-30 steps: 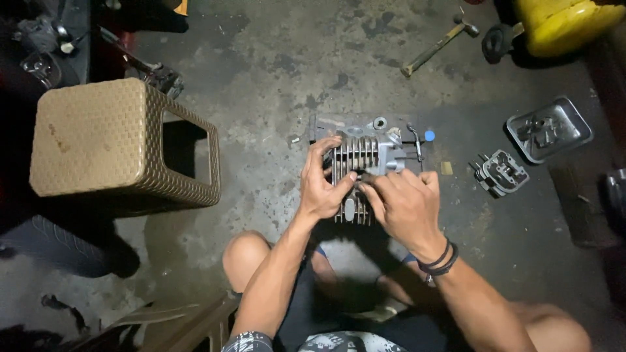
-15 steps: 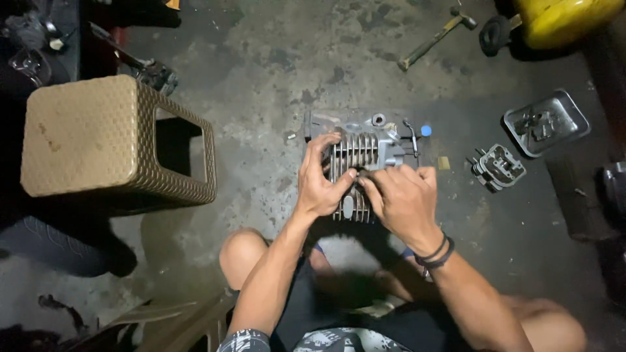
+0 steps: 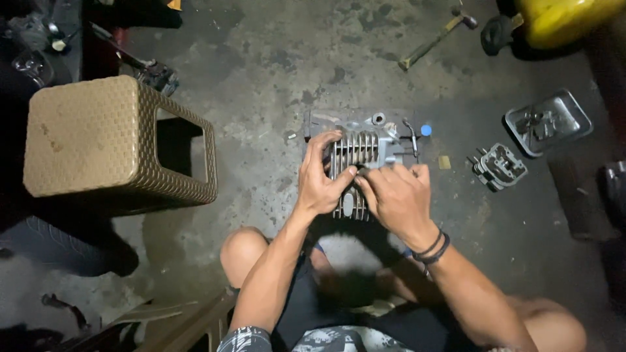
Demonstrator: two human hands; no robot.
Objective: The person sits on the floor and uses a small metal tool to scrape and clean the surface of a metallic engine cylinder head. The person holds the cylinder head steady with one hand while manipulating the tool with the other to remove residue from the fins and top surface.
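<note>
Stained concrete floor (image 3: 274, 58) carries a finned engine cylinder head (image 3: 355, 156) at its middle; the left hand (image 3: 324, 179) has its grip curled round the head's left side, the right hand (image 3: 398, 195) pinching at the fins; open floor lies ahead, a woven stool (image 3: 111, 140) crowds the left, a metal tray (image 3: 548, 122) the right; since before, both hands stay put.
</note>
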